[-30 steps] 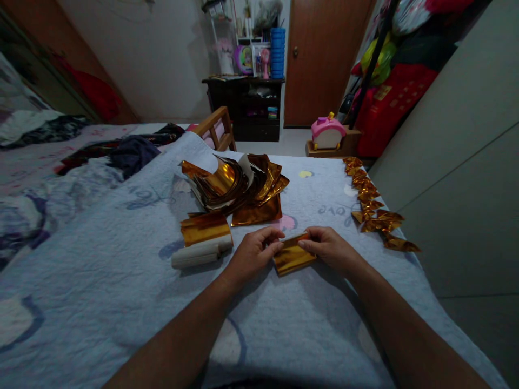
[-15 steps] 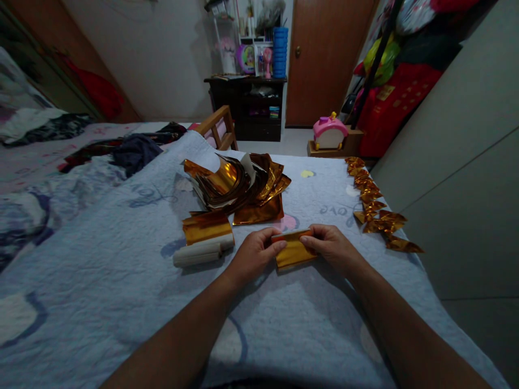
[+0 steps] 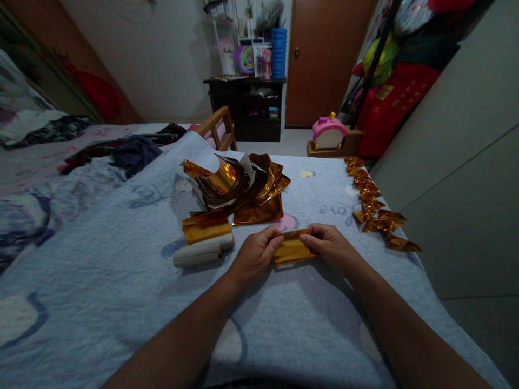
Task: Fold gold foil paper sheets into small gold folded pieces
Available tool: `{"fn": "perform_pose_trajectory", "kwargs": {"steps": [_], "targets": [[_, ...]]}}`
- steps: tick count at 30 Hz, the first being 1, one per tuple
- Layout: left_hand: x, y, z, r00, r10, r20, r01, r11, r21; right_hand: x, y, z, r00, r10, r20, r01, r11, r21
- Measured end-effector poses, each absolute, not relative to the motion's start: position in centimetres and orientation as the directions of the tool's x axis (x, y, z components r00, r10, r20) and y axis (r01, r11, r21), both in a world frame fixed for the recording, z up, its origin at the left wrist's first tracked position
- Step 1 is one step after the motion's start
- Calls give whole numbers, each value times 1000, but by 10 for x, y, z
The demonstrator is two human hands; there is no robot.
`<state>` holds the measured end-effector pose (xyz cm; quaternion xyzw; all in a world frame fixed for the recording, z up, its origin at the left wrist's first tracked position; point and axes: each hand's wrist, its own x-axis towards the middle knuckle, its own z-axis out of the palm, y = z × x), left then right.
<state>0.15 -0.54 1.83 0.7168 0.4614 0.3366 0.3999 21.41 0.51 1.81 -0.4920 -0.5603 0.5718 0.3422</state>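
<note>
- The blue quilt [image 3: 133, 302] looks soft, so a tug might send the nearest folded gold pieces [image 3: 368, 193], strung along its right edge, over the side.
- The fanned pile of gold sheets [image 3: 235, 186], towards the far edge, could slide apart if an arm brushed it.
- The small gold sheet [image 3: 292, 249], held over the quilt nearer its right edge than its left, may crease crookedly if one hand pulls harder.
- Quilt's near edge: cut off below.
- Pile's lower layers: covered.
- Left hand [image 3: 257, 251] and right hand [image 3: 328, 243] pinch the sheet's opposite ends; fingertips behind it are hidden.
</note>
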Motion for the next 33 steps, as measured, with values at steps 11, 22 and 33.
{"fn": "perform_pose_trajectory", "kwargs": {"steps": [11,22,33], "targets": [[2,-5,20,333,940,76,419,-219,881,211,2,24,-285,946,-152,99,-129,-987],[3,-6,21,318,945,77,421,-214,881,210,1,25,-265,952,-156,137,-123,-983],[5,-8,21,217,973,75,366,-152,918,209,1,24,-243,963,-115,141,-82,-987]]}}
